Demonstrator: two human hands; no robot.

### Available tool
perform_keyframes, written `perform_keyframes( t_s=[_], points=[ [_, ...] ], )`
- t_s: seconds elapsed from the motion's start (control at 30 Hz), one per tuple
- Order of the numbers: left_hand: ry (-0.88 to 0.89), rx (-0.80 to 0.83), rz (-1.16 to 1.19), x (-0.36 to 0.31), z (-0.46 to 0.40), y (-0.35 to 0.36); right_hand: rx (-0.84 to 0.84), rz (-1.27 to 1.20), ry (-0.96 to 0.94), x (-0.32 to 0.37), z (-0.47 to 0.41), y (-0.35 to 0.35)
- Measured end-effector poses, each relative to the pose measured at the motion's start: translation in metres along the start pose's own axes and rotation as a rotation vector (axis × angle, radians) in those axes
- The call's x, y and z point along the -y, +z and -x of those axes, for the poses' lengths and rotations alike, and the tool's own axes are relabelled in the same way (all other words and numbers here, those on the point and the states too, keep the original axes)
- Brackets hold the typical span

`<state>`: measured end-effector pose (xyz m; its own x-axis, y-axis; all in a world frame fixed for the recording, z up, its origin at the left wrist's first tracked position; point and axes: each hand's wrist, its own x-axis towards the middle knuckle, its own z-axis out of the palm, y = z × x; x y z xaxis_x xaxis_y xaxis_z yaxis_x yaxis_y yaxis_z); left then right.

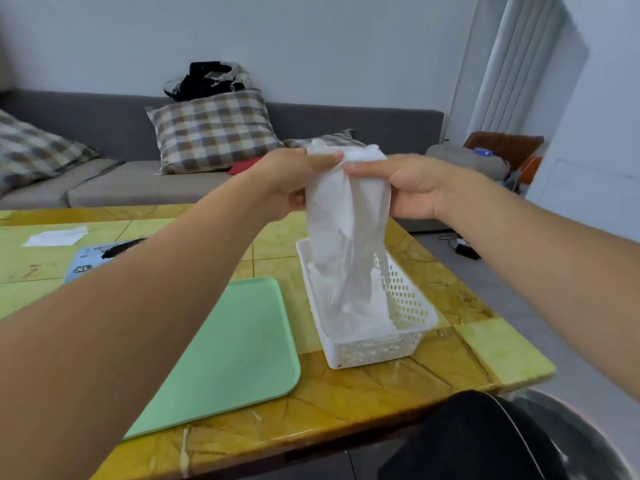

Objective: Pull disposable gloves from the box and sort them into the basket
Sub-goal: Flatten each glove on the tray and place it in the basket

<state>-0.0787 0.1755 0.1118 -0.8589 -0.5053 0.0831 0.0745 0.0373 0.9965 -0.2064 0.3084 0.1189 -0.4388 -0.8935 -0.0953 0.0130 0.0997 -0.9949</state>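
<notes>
Glove hangs upright, fingers down into basket.

The left forearm hides most of the blue glove box.

Bare forearms, no sleeves

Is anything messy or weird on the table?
Nothing is spilled or broken. One loose white sheet lies alone at the far left of the table, away from the basket. The glove box is half hidden by an arm.
</notes>
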Motion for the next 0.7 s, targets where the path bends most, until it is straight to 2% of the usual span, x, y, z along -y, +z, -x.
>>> perform_keyframes(
  t_s=[0.17, 0.27, 0.43, 0.53, 0.7],
  points=[
    [0.209, -0.059, 0.014, -0.047, -0.045, 0.003, -0.200, 0.111, -0.298, 0.041, -0.043, -0.024],
    [0.262, -0.029, -0.041, -0.040, -0.060, 0.001, -0.295, 0.183, -0.428, 0.039, -0.053, -0.037],
    [0.203, -0.004, -0.346, 0.071, -0.056, -0.003, -0.328, 0.449, -0.357, -0.071, -0.050, -0.052],
    [0.174, 0.116, -0.454, 0.131, -0.030, 0.002, -0.291, 0.599, -0.312, -0.137, -0.033, -0.058],
    [0.313, 0.252, -0.714, 0.159, -0.010, 0.014, -0.201, 0.752, -0.349, -0.166, 0.003, -0.055]
  ],
)
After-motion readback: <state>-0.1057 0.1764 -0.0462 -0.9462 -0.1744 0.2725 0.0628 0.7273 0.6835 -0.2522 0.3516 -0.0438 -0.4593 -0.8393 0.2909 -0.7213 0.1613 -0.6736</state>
